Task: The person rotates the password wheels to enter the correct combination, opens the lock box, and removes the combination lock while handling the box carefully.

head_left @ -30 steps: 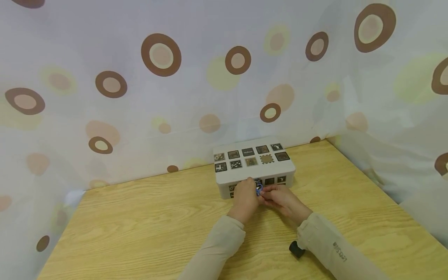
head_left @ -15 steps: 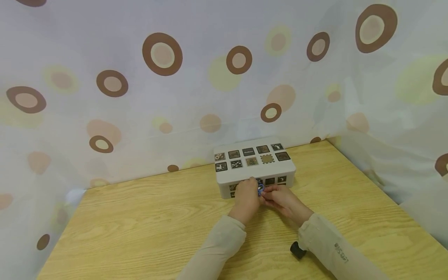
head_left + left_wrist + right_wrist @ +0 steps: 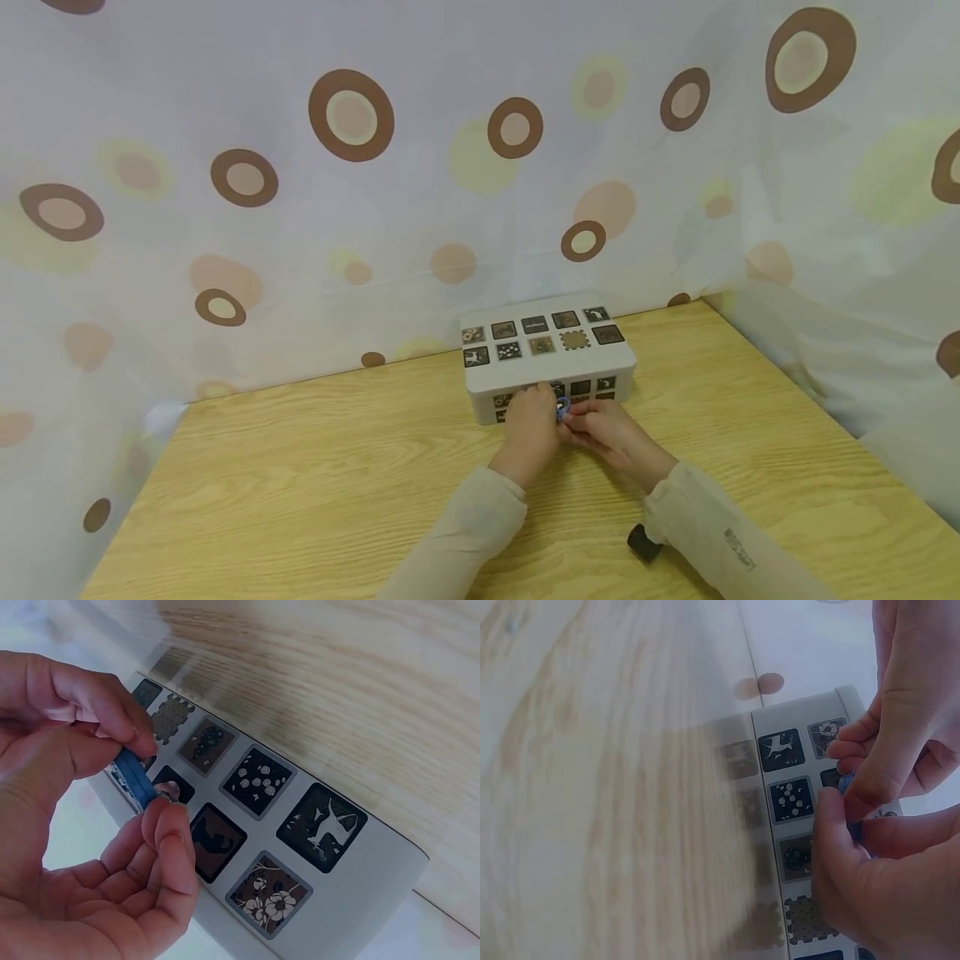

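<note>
A small blue loop-shaped item (image 3: 562, 407) sits between my two hands, just in front of a white box (image 3: 547, 375) printed with square pictures. The left wrist view shows it as a flat blue band (image 3: 136, 780) with a small shiny metal piece at its lower end. My left hand (image 3: 528, 429) pinches it, curled fingertips at the metal end. From the other side my right hand (image 3: 613, 435) pinches the band between thumb and forefinger. In the right wrist view, fingers of both hands cover most of it.
The box stands at the back of a wood-grain table (image 3: 322, 483), against a white curtain (image 3: 420, 200) with brown and yellow circles. Another curtain side (image 3: 840, 275) borders the right edge. A small black object (image 3: 643, 543) shows beside the right sleeve.
Both hands stay at the blue item by the box, with only slight finger movement. The whole head view has shifted a little to the right.
</note>
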### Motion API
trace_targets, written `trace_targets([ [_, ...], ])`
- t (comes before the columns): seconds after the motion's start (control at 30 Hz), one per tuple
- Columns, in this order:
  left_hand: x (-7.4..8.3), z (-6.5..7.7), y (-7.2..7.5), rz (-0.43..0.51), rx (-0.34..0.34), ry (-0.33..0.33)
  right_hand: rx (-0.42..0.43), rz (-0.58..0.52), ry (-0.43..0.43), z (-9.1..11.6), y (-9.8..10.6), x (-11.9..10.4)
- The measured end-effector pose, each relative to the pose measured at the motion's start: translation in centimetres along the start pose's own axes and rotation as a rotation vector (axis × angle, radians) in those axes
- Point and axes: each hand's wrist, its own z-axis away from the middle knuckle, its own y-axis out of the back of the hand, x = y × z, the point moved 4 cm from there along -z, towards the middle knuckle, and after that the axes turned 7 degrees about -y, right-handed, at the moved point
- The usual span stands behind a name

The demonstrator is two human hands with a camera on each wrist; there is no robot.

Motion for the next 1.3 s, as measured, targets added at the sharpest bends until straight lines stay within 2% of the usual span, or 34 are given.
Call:
trace_targets([
  [0.2, 0.0, 0.3, 0.1, 0.035, 0.016, 0.001, 0.011, 0.018, 0.007, 0.3, 0.1, 0.0],
  [0.37, -0.1, 0.6, 0.3, 0.043, 0.020, -0.005, 0.008, -0.007, 0.032, 0.6, -0.1, 0.0],
  [0.5, -0.3, 1.0, 0.3, 0.096, -0.006, 0.016, -0.005, -0.046, 0.036, 0.6, -0.4, 0.2],
  [0.57, -0.5, 1.3, 0.6, 0.165, -0.023, 0.031, -0.017, -0.062, 0.034, 0.6, -0.6, 0.3],
  [0.8, -2.3, 1.8, 1.7, 0.527, -0.111, 0.032, -0.093, -0.073, 0.043, 0.8, -1.0, 0.1],
  [0.9, -2.9, 1.8, 1.8, 0.618, -0.164, 0.044, -0.128, -0.029, 0.040, 1.0, -1.0, 0.1],
  [1.1, -4.4, 2.5, 1.2, 0.812, -0.231, 0.057, -0.202, 0.058, 0.045, 1.2, -1.6, 0.0],
  [1.2, -5.0, 2.9, 1.1, 0.866, -0.239, 0.067, -0.222, 0.057, 0.047, 1.2, -2.1, 0.0],
  [1.3, -5.4, 3.1, 1.2, 0.877, -0.239, 0.065, -0.226, 0.044, 0.056, 1.2, -2.6, 0.0],
])
